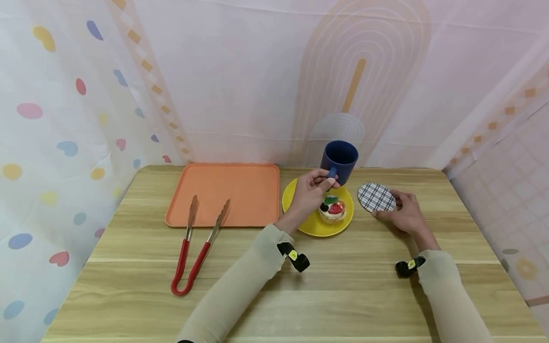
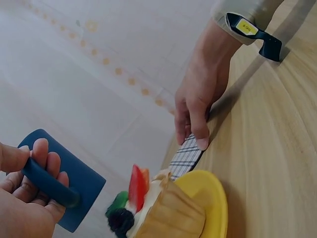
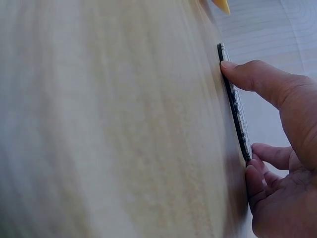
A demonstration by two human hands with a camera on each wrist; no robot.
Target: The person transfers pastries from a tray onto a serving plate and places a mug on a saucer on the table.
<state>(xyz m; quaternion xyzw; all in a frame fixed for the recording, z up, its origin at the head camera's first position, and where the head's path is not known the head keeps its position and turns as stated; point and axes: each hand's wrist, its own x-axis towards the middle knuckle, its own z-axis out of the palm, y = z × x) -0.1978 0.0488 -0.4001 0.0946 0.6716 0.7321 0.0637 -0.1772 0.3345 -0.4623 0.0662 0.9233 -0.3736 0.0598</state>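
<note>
My left hand (image 1: pixel 310 193) grips a dark blue mug (image 1: pixel 345 164) by its handle, its fingers curled through the loop in the left wrist view. The mug hangs in the air above the back of a yellow plate (image 1: pixel 309 227). A fruit-topped tart (image 1: pixel 332 211) sits on that plate, below the mug. To the right, my right hand (image 1: pixel 407 213) pinches a round checked coaster (image 1: pixel 376 197) by its edges, thumb on one side and fingers on the other. The coaster lies flat at the wooden table surface; whether it touches cannot be told.
An orange tray (image 1: pixel 236 190) lies at the back left of the table (image 1: pixel 334 295). Red-handled tongs (image 1: pixel 186 262) lie spread, their metal tips over the tray's front edge. Behind the table hangs a patterned cloth (image 1: pixel 240 85).
</note>
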